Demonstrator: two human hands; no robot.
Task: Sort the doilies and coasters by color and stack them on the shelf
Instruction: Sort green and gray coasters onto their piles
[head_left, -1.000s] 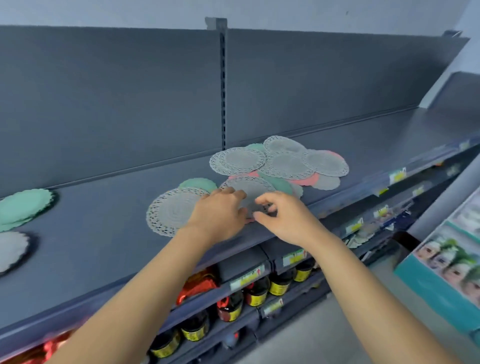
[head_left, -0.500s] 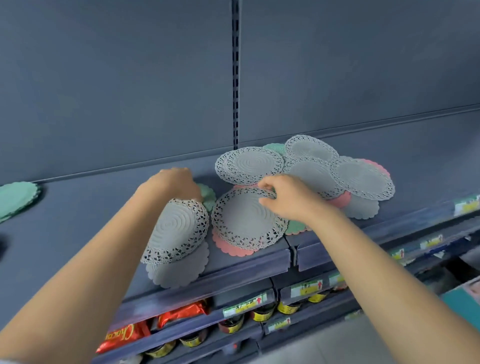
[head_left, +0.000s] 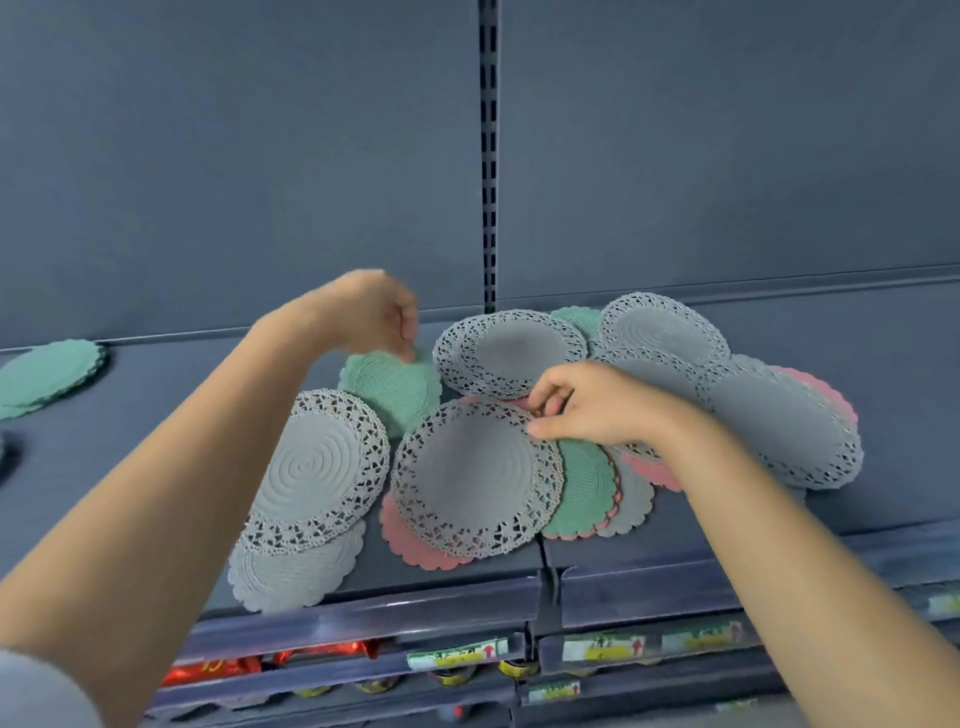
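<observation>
Two bare forearms and two bare hands are all that shows of the person. The left forearm is uncovered from the wrist to near the elbow. There the hem of a pale grey fabric sleeve fills the lower left corner of the view; the cloth looks soft, but it is blurred and its weave cannot be made out. The left hand is smeared by blur, so its fingers merge into one shape. The right forearm is bare as far as the frame's edge, broad low down and narrowing to the wrist. The right hand is sharper: knuckles, a thumb and separate fingers show.
</observation>
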